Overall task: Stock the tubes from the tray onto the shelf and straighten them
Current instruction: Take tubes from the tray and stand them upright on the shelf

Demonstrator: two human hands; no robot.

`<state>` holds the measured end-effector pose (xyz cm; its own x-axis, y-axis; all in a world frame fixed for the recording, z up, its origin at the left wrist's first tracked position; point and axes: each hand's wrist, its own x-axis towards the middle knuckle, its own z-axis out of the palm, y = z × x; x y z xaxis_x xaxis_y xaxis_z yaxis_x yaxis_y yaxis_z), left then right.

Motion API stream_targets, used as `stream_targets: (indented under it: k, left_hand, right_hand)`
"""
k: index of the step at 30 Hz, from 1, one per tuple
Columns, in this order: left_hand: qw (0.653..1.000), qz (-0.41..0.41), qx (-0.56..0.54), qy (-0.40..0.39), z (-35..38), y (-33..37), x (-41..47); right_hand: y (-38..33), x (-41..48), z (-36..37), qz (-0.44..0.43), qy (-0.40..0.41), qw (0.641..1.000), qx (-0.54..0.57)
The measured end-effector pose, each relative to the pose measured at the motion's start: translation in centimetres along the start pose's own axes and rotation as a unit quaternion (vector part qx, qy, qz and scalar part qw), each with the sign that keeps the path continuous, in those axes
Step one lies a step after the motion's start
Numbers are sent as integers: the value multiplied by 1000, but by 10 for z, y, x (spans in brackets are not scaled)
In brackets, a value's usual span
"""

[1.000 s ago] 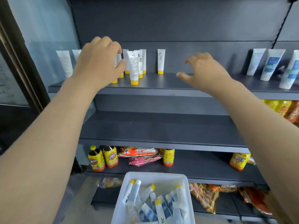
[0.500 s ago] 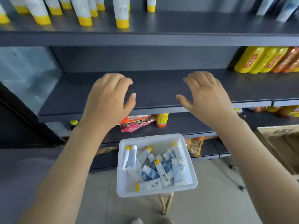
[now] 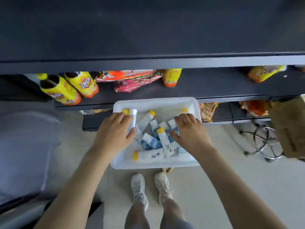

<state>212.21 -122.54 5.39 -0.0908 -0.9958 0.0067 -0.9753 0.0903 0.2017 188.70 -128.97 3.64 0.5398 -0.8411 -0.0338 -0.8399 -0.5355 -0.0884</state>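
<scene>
Both hands have come down from the high shelves and the view has dropped too, so now it looks straight down into the tray.

The left hand curls round a white tube at the far left of the tray, with its fingers over the top and its thumb on the near side. The right hand rests with bent fingers on the tubes at the far right, thumb spread wide. I cannot tell if it has hold of one yet.

This looks like the step of picking up more tubes. Next, each hand needs a firm hold on one tube. It should lift it clear of the pile, carry it up and stand it in line with the others. That high shelf is not in view now.

The tubes lie in a messy pile between and under the hands. I count about eleven, but some are partly hidden. One long tube lies sideways, nearer the person than both hands.

Past the hands stand four yellow bottles and two snack bags. Nearer than the hands are two white shoes. Right of the right hand are one stool base and one brown box.
</scene>
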Motion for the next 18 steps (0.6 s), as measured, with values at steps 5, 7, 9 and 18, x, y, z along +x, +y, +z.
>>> stream_targets:
  k: [5, 7, 9, 18]
  left_hand:
    - [997, -27, -18, -66, 92, -3, -8]
    - [994, -38, -34, -93, 127, -1, -11]
    - [992, -36, -38, -118, 163, 3, -13]
    - [941, -67, -69, -325, 267, -4, -18]
  right_hand:
    - [21, -24, 85, 9, -92, 996, 10]
    - [25, -33, 113, 18, -135, 990, 19]
    - [29, -39, 139, 26, -165, 986, 25]
    - [32, -57, 192, 55, -189, 978, 74]
